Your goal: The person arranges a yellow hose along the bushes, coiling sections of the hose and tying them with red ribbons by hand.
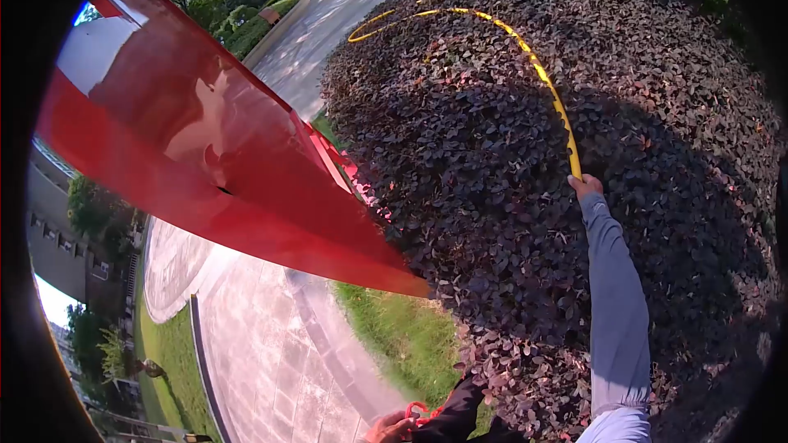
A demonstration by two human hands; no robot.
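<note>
The right hand [587, 187], right of centre, is closed round the hose [540, 71], which runs upward, then curves left into loops at top centre. The left hand [388, 429], bottom edge, is farther off; its grip I cannot tell.

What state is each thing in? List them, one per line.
Right hand: closed around the yellow hose.
Yellow hose: curved over the hedge, looped at its far end.
Left hand: at the red looped object; grip unclear.
Red structure: glossy, reflective.
Hedge: leafy, partly shaded.
Near paving: sunlit.
</note>
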